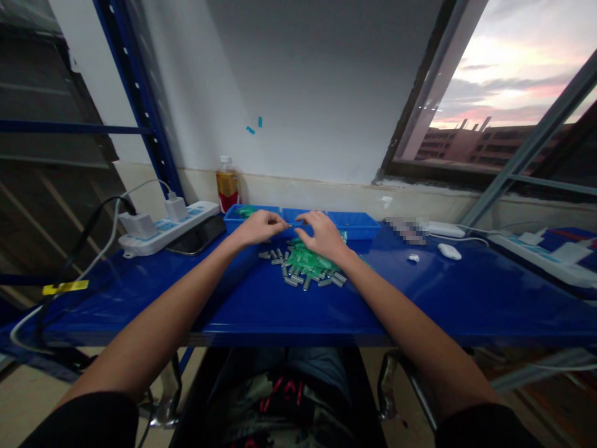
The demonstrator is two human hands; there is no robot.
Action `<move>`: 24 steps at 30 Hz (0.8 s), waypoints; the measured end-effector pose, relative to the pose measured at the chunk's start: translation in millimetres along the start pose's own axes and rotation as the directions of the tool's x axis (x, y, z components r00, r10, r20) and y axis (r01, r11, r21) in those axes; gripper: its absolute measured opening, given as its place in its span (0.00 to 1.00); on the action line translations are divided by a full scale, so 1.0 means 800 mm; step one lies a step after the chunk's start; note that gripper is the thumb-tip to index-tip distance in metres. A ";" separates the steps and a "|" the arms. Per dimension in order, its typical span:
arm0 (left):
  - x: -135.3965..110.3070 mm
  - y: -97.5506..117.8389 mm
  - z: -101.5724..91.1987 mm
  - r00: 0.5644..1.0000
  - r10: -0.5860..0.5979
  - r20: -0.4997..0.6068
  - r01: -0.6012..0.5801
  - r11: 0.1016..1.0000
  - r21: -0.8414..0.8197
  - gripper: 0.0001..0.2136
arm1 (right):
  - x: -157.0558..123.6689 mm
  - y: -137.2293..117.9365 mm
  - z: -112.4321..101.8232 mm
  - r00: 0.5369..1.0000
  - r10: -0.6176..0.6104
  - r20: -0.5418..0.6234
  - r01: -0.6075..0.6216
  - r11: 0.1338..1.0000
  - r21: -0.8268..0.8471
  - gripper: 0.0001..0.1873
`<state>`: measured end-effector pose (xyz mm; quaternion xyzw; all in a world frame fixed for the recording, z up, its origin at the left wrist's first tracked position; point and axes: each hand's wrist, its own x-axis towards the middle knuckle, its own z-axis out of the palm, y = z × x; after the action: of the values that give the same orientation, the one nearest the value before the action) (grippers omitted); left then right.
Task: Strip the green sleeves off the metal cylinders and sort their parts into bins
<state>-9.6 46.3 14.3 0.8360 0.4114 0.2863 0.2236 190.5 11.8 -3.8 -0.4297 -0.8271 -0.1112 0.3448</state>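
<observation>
My left hand (261,228) is over the front of the blue bins, thumb and fingertips pinched on something small that I cannot make out. Facing it from the right is my right hand (323,236), its thumb and fingers apart and curved toward the left fingertips, with nothing visible between them. Below both hands, a heap of green translucent plastic pieces (305,260) lies on the table, partly covered by my right hand. Short silvery metal cylinders (291,281) are scattered around and among the green pieces.
Three joined blue bins (354,225) stand against the wall; the left one holds green pieces. A drink bottle (228,186), a power strip (186,218) and a dark phone (198,236) are at left. Right are a white case (449,251) and another power strip (536,255).
</observation>
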 end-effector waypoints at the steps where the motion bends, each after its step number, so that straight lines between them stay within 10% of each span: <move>1: -0.001 0.002 0.001 1.000 0.017 -0.002 -0.017 0.999 -0.043 0.14 | 0.000 -0.009 0.001 1.000 -0.028 0.001 0.028 1.000 0.005 0.12; 24: -0.003 0.013 0.024 0.991 0.088 0.097 -0.068 0.979 -0.191 0.17 | -0.003 -0.010 0.005 0.997 -0.041 -0.063 0.048 0.993 0.108 0.06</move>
<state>7.3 35.6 5.9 0.8406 0.3370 0.2881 0.3112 183.1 7.1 -7.9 -0.3880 -0.8304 -0.0866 0.3903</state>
